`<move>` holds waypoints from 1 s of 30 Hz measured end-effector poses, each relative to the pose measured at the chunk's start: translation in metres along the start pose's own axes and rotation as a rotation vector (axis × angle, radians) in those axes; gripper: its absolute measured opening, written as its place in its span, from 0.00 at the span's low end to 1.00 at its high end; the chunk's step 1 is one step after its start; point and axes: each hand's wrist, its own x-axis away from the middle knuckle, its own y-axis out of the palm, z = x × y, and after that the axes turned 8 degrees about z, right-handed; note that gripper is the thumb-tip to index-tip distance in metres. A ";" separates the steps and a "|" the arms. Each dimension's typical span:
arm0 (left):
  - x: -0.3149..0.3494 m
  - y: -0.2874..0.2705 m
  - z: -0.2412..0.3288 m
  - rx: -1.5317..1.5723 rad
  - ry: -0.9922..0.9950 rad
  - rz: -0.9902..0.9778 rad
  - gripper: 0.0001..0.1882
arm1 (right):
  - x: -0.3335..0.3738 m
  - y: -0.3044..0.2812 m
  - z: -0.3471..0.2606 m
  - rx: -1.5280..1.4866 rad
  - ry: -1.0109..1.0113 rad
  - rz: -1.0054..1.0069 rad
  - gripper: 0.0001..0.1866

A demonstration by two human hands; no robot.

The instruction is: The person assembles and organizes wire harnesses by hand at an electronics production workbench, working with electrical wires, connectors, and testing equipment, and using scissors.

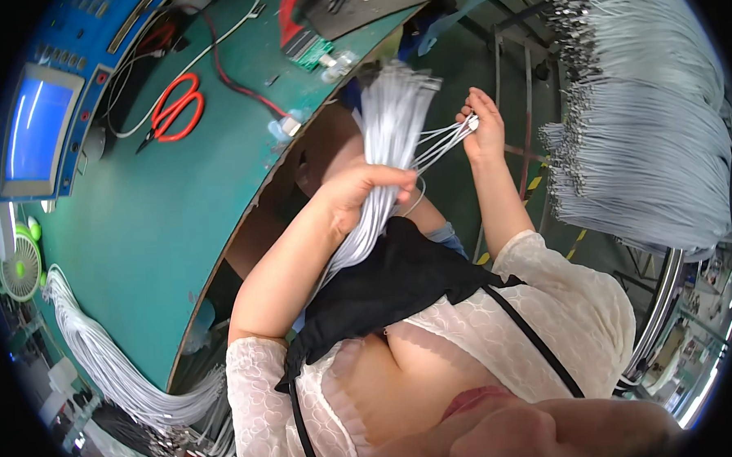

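Head view: you hold your work just past the near edge of a green-topped bench.
Left hand: your left hand is closed around a thick bundle of thin white cables, thumb across the front; the tipped ends point up and the lengths trail down toward your lap.
Right hand: your right hand, raised to the right of the bundle, pinches a few white cable strands near the fingertips; they stretch across toward the bundle.
Bench top: red-handled scissors lie near a blue instrument with a lit screen; a green circuit board sits at the far side.
Bench's left end: a long hank of white cables drapes over the edge, near a small green fan.
Right side: a large stack of pale grey cables is well apart from the bench.
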 end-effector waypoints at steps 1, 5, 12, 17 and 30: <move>0.004 0.013 0.004 -0.015 -0.005 -0.018 0.08 | -0.002 0.001 0.005 -0.041 0.002 -0.011 0.11; 0.034 0.074 0.022 -0.306 0.264 -0.200 0.09 | 0.047 0.046 -0.015 0.935 -0.699 -0.149 0.10; 0.059 0.050 0.006 -0.369 1.051 0.248 0.10 | 0.072 0.086 -0.045 0.269 0.056 -0.412 0.08; 0.063 0.002 -0.034 0.249 1.075 0.408 0.12 | 0.121 0.137 -0.038 0.707 -0.425 -0.870 0.05; 0.048 -0.010 -0.037 0.225 1.098 0.422 0.14 | 0.143 0.161 -0.007 0.787 -0.489 -0.854 0.05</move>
